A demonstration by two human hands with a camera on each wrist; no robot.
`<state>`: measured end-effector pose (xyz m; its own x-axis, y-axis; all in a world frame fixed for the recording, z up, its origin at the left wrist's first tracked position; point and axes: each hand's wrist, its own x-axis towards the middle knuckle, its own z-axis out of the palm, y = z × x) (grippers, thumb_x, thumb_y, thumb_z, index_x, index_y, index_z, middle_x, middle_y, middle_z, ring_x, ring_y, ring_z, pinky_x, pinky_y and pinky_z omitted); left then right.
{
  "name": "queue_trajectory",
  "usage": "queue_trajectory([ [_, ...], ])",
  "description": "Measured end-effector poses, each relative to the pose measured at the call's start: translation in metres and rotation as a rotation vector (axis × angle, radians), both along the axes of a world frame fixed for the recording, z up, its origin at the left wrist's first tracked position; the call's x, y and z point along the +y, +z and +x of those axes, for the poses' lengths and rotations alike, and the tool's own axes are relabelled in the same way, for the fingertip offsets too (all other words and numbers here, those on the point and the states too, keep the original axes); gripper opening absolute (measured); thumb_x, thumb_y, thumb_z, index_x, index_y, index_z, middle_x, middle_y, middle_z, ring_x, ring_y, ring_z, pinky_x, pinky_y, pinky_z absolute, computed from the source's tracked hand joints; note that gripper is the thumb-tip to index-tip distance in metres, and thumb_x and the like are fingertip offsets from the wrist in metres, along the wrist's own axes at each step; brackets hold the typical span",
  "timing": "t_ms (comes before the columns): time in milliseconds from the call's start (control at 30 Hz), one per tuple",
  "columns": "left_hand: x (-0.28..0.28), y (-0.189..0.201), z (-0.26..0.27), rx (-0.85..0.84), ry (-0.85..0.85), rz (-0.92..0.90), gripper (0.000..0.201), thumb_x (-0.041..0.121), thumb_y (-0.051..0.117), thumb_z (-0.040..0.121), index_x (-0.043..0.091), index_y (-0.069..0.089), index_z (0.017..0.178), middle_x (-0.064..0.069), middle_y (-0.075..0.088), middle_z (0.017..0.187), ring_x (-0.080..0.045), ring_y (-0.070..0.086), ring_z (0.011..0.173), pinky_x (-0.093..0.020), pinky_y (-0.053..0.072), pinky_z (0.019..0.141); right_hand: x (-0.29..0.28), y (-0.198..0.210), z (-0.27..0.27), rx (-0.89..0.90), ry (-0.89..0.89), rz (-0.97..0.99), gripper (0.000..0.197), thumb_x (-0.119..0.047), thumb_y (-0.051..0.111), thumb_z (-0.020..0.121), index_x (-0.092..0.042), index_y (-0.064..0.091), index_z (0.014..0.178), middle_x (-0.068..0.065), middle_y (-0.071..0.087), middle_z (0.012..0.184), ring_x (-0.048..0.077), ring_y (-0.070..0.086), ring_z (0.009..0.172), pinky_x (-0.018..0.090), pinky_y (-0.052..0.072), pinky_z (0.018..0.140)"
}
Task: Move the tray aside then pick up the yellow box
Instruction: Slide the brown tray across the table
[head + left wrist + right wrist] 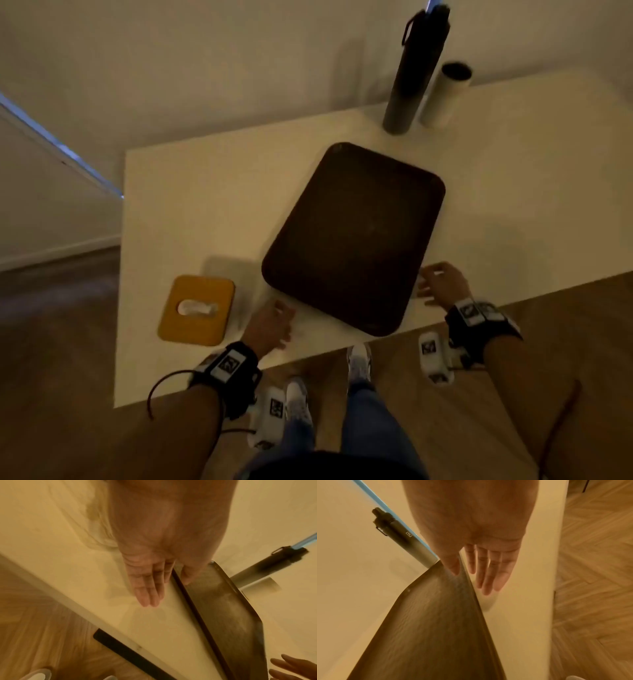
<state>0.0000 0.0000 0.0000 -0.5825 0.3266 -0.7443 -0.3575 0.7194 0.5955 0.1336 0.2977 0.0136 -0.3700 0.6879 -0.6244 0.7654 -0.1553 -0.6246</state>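
A dark brown wooden tray (352, 236) lies flat in the middle of the white table (191, 205), empty. The yellow box (197, 310), with a white tissue showing through its top slot, sits near the table's front left corner. My left hand (274, 323) hovers open at the tray's near left edge (187, 599), fingers straight beside the rim and the thumb over it. My right hand (436, 282) is open at the tray's near right edge (471, 588), fingers (489, 573) spread over the table beside the rim. Neither hand holds anything.
A tall dark bottle (416, 68) and a white cylinder (443, 96) stand at the table's back edge behind the tray. The table's front edge runs just under my wrists, with wooden floor (513, 394) and my feet below.
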Motion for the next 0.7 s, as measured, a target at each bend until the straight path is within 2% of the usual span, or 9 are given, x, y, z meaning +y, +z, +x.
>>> queue_trajectory([
  [133, 0.027, -0.005, -0.007, 0.014, 0.255, -0.032, 0.027, 0.037, 0.053, 0.094, 0.012, 0.048, 0.1, -0.016, 0.063, 0.076, -0.029, 0.061, 0.067, -0.038, 0.052, 0.062, 0.06, -0.011, -0.032, 0.002, -0.14, -0.019, 0.033, -0.028, 0.06, 0.09, -0.01, 0.05, 0.115, 0.019, 0.067, 0.099, 0.032, 0.066, 0.076, 0.049, 0.059, 0.076],
  [200, 0.036, -0.004, -0.005, 0.026, 0.347, -0.042, 0.024, 0.036, 0.053, 0.094, 0.013, 0.045, 0.095, -0.017, 0.063, 0.079, -0.032, 0.063, 0.07, -0.044, 0.057, 0.068, 0.088, -0.017, -0.047, 0.007, -0.188, -0.031, 0.032, -0.027, 0.06, 0.088, -0.013, 0.046, 0.114, 0.021, 0.066, 0.104, 0.033, 0.066, 0.075, 0.052, 0.06, 0.079],
  [266, 0.044, -0.005, -0.006, 0.033, 0.439, -0.048, 0.024, 0.031, 0.053, 0.094, 0.01, 0.044, 0.101, -0.018, 0.065, 0.082, -0.033, 0.066, 0.072, -0.045, 0.059, 0.068, 0.114, -0.022, -0.06, 0.026, -0.235, -0.043, 0.031, -0.027, 0.059, 0.086, -0.017, 0.044, 0.11, 0.022, 0.067, 0.11, 0.035, 0.068, 0.079, 0.054, 0.06, 0.079],
  [366, 0.054, -0.013, -0.015, 0.061, 0.539, -0.092, 0.028, 0.02, 0.051, 0.093, 0.003, 0.047, 0.113, -0.022, 0.067, 0.092, -0.033, 0.069, 0.07, -0.041, 0.06, 0.059, 0.143, -0.029, -0.081, 0.036, -0.234, -0.033, 0.031, -0.025, 0.06, 0.082, -0.02, 0.047, 0.109, 0.022, 0.068, 0.113, 0.039, 0.071, 0.09, 0.057, 0.06, 0.078],
  [433, 0.057, -0.02, -0.026, 0.08, 0.609, -0.122, 0.03, 0.015, 0.05, 0.088, 0.003, 0.048, 0.116, -0.023, 0.066, 0.104, -0.036, 0.071, 0.078, -0.044, 0.062, 0.063, 0.156, -0.033, -0.09, 0.036, -0.217, -0.009, 0.035, -0.029, 0.062, 0.074, -0.023, 0.048, 0.106, 0.021, 0.069, 0.114, 0.039, 0.071, 0.091, 0.058, 0.06, 0.078],
  [500, 0.058, -0.024, -0.044, 0.104, 0.641, -0.175, 0.032, 0.014, 0.048, 0.083, 0.007, 0.047, 0.115, -0.021, 0.063, 0.111, -0.04, 0.07, 0.088, -0.052, 0.062, 0.073, 0.168, -0.038, -0.097, 0.011, -0.195, 0.038, 0.041, -0.032, 0.064, 0.071, -0.024, 0.049, 0.108, 0.021, 0.068, 0.116, 0.039, 0.071, 0.09, 0.057, 0.06, 0.077],
  [566, 0.06, -0.025, -0.067, 0.163, 0.623, -0.249, 0.037, 0.015, 0.045, 0.078, 0.008, 0.047, 0.115, -0.021, 0.062, 0.114, -0.042, 0.067, 0.094, -0.057, 0.059, 0.079, 0.171, -0.027, -0.103, -0.004, -0.168, 0.084, 0.045, -0.03, 0.066, 0.076, -0.021, 0.05, 0.118, 0.022, 0.068, 0.115, 0.039, 0.071, 0.088, 0.057, 0.061, 0.076],
  [699, 0.07, -0.018, -0.115, 0.303, 0.517, -0.397, 0.04, 0.012, 0.042, 0.086, 0.002, 0.046, 0.124, -0.026, 0.06, 0.123, -0.046, 0.062, 0.106, -0.056, 0.054, 0.09, 0.166, -0.011, -0.11, -0.011, -0.016, 0.174, 0.039, -0.021, 0.063, 0.086, -0.013, 0.056, 0.124, 0.016, 0.065, 0.103, 0.035, 0.066, 0.078, 0.055, 0.06, 0.078],
])
